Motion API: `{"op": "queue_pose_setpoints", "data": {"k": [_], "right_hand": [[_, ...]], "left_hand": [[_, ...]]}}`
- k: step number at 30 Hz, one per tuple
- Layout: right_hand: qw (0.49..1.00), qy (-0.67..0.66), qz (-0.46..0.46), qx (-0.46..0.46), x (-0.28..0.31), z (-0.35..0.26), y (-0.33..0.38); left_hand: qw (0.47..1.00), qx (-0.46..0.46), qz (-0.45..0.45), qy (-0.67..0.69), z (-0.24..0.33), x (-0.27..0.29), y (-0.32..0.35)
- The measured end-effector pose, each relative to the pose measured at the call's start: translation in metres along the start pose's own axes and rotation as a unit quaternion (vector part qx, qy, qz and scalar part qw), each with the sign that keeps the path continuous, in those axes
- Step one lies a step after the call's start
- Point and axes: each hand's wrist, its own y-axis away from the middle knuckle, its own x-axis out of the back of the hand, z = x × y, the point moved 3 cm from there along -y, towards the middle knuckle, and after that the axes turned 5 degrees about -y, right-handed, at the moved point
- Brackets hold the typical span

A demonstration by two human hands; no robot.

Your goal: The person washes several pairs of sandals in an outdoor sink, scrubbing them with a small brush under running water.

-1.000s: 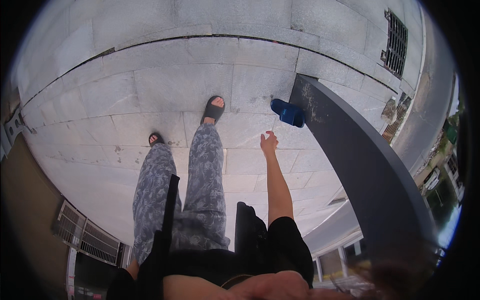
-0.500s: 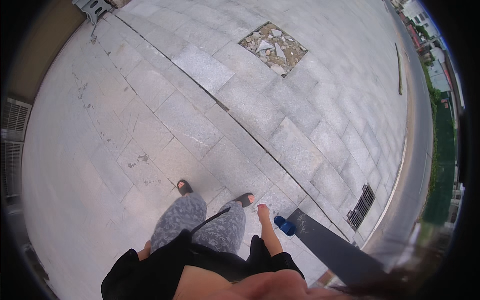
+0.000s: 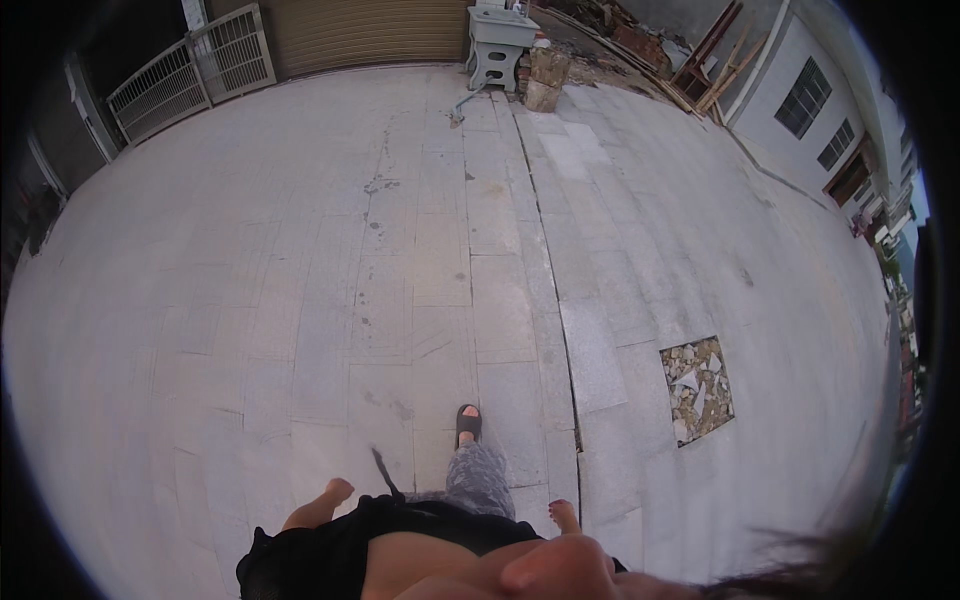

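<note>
On the left, my left hand (image 3: 340, 490) hangs out ahead of the hip, fingers loosely curled with nothing in them. Low beside my other hip is my right hand (image 3: 564, 515); it is small in view, its fingers look bent inward, and it holds nothing I can see. Neither hand touches any object. Between them are my patterned grey trousers (image 3: 475, 480), and one foot in a dark open-toed sandal (image 3: 468, 422) is forward on the pale stone paving (image 3: 420, 270). My other foot is hidden.
A square pit of rubble (image 3: 697, 390) breaks the paving at right, beside a long dark seam (image 3: 540, 215). Far ahead stand a grey outdoor sink (image 3: 500, 30), a stump-like block (image 3: 546, 80), a brown roller door (image 3: 365, 35) and a metal gate (image 3: 190, 75). Planks (image 3: 725, 75) lean farther right.
The view has swung left toward the roller door and sink. The left hand has come forward into sight, and only one foot shows now. The drain grate and blue slippers have left view.
</note>
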Motion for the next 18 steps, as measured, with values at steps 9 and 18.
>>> {"op": "queue_pose_setpoints", "data": {"k": [9, 18], "right_hand": [[0.649, 0.634, -0.199, 0.369, -0.041, -0.340, -0.189], [0.917, 0.172, -0.041, 0.357, -0.103, -0.826, -0.341]], "left_hand": [[0.963, 0.107, -0.126, 0.213, -0.066, 0.153, -0.053], [0.795, 0.288, -0.149, 0.512, -0.142, 0.273, -0.165]]}}
